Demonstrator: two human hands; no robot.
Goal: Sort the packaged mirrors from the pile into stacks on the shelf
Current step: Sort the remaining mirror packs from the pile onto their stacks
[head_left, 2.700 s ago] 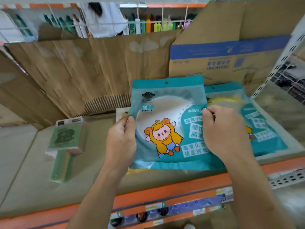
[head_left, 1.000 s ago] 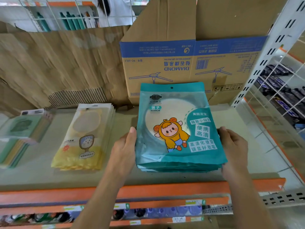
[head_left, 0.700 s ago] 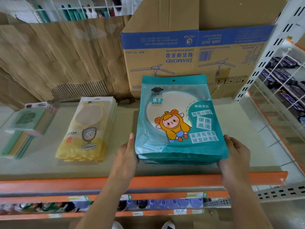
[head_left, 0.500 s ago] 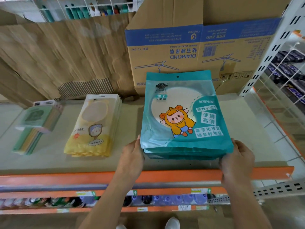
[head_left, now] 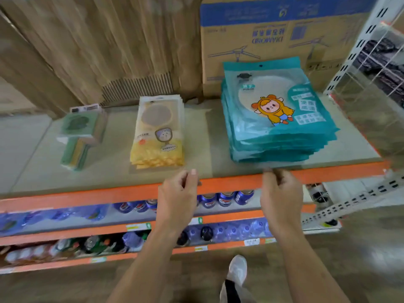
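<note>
Three stacks of packaged mirrors lie on the shelf (head_left: pixel 109 162). A teal stack (head_left: pixel 275 114) with a cartoon figure is at the right, a yellow stack (head_left: pixel 158 134) in the middle, a green stack (head_left: pixel 79 136) at the left. My left hand (head_left: pixel 178 195) and my right hand (head_left: pixel 281 193) hang in front of the shelf's orange front edge, below the teal stack. Both are empty with loosely curled fingers and touch no package.
A cardboard box (head_left: pixel 273 40) with blue print and flattened brown cardboard (head_left: pixel 105 44) stand behind the stacks. A white perforated upright (head_left: pixel 358 42) and wire rack bound the right side. Lower shelves hold cans (head_left: pixel 225 199) and bottles. My shoe (head_left: pixel 237 270) shows on the floor.
Both hands have let go of the teal stack and pulled back towards me, off the shelf. The view has backed away and dropped, showing the lower shelves.
</note>
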